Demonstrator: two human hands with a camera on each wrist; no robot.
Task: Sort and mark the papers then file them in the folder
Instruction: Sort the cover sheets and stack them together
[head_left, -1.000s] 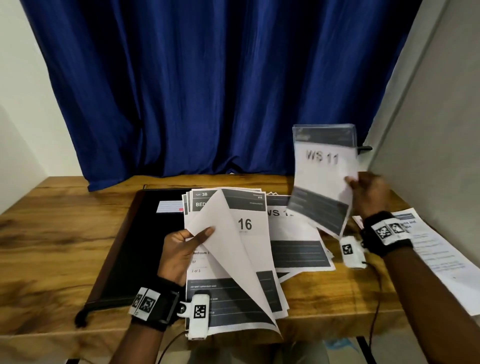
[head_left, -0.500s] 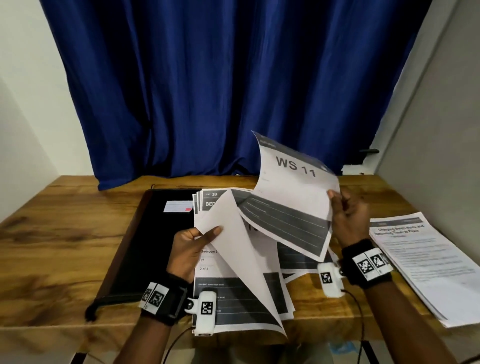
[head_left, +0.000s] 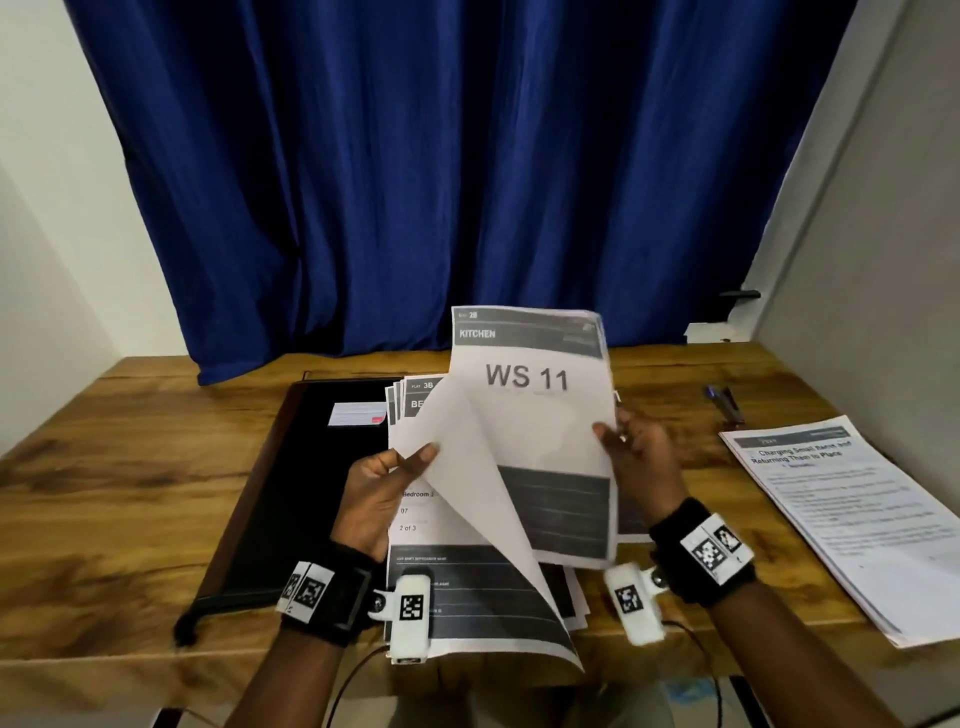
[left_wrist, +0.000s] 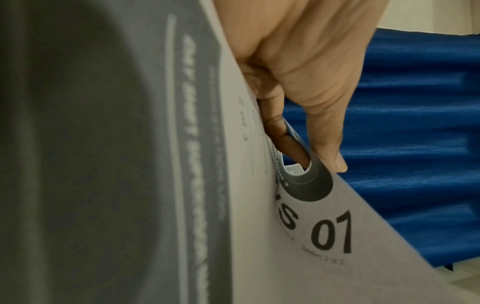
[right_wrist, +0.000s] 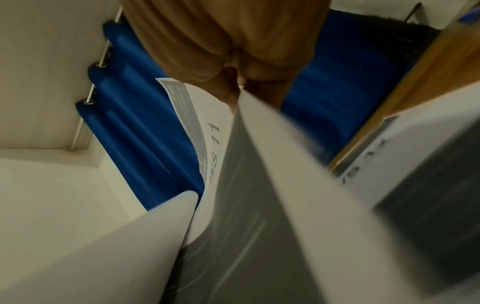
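Pinching the white "WS 11" kitchen sheet (head_left: 540, 415) by its right edge, our right hand (head_left: 641, 467) holds it above the fanned paper stack (head_left: 467, 597). Our left hand (head_left: 379, 493) grips a curled-back white page (head_left: 483, 483) of that stack beside the black folder (head_left: 291, 493).

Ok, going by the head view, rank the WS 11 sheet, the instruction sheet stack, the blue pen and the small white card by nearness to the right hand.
1. WS 11 sheet: pinched in the right hand itself.
2. Instruction sheet stack: on the table, to the hand's right.
3. Blue pen: farther back on the right; close to the stack's ranking.
4. Small white card: far left, on the black folder.
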